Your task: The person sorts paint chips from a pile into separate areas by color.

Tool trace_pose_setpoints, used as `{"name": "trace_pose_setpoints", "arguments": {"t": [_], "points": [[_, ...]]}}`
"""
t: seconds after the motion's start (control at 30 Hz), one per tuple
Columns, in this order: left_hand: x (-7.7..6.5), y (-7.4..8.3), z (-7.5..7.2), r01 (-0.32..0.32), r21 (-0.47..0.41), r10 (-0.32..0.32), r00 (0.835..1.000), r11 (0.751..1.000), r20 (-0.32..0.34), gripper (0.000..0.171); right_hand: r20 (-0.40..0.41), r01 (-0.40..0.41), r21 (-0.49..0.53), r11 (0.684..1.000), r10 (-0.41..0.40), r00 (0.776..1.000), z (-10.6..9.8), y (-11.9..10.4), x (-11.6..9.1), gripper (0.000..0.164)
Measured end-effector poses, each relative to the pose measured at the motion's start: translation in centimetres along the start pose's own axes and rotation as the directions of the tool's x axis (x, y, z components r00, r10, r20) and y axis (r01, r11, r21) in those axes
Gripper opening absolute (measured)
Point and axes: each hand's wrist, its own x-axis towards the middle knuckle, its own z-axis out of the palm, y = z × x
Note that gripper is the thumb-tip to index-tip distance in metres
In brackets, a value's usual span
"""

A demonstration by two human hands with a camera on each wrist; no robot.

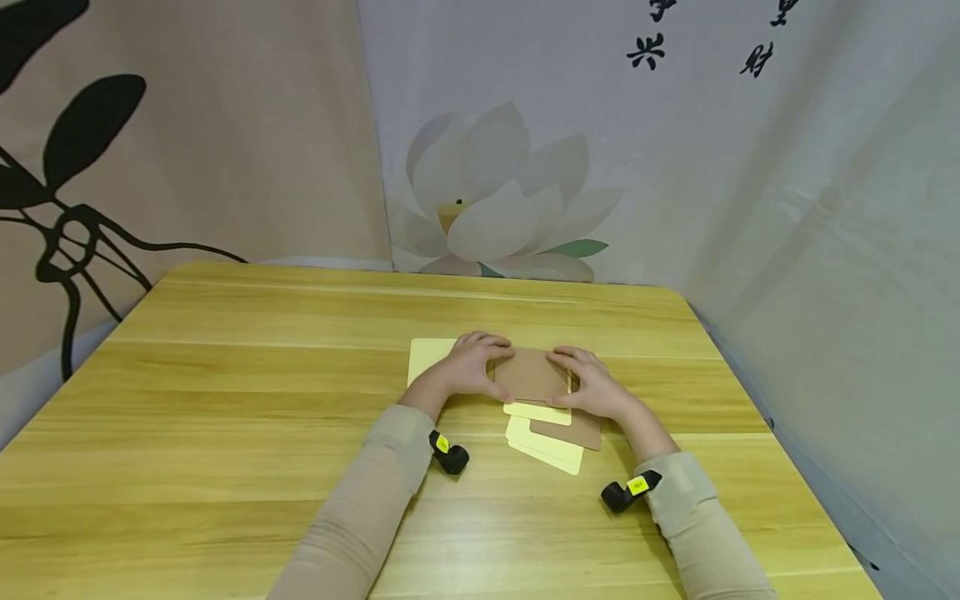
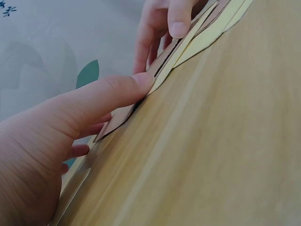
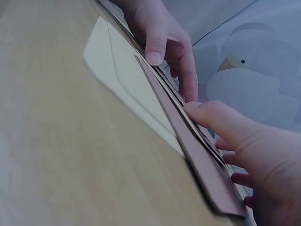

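A brown rectangular card (image 1: 531,375) lies between my two hands, overlapping a pale yellow card (image 1: 538,412). My left hand (image 1: 472,367) grips its left side, thumb at the near corner and fingers at the far corner. On the other side, my right hand (image 1: 594,387) holds it the same way. In the right wrist view, the brown and yellow cards show as a thin layered stack. Nearer me, another brown card (image 1: 587,431) partly covers two fanned yellow cards (image 1: 546,447).
Beyond my left wrist, a yellow card (image 1: 426,357) lies partly hidden by the hand. The wooden table (image 1: 247,417) extends around everything. A curtain with a printed lotus (image 1: 502,208) hangs behind its far edge. Black wrist cameras (image 1: 452,458) sit at both cuffs.
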Motion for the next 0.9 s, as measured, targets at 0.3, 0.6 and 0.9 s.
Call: {"name": "trace_pose_setpoints", "arguments": {"t": [0.3, 0.6, 0.9], "points": [[0.0, 0.3, 0.0, -0.015, -0.011, 0.015, 1.0, 1.0, -0.013, 0.081, -0.013, 0.025, 0.015, 1.0, -0.025, 1.0, -0.1, 0.0, 0.0, 0.082], [-0.8, 0.7, -0.1, -0.045, -0.03, 0.043, 0.997, 0.999, -0.067, 0.079, -0.045, 0.055, 0.009, 0.998, -0.055, 0.997, -0.6, -1.1, -0.4, 0.083], [-3.1, 1.0, -0.5, -0.065, -0.022, 0.063, 0.995, 0.998, -0.079, 0.08, -0.043, 0.087, -0.01, 0.996, -0.087, 0.995, -0.5, -2.9, -1.2, 0.088]]}}
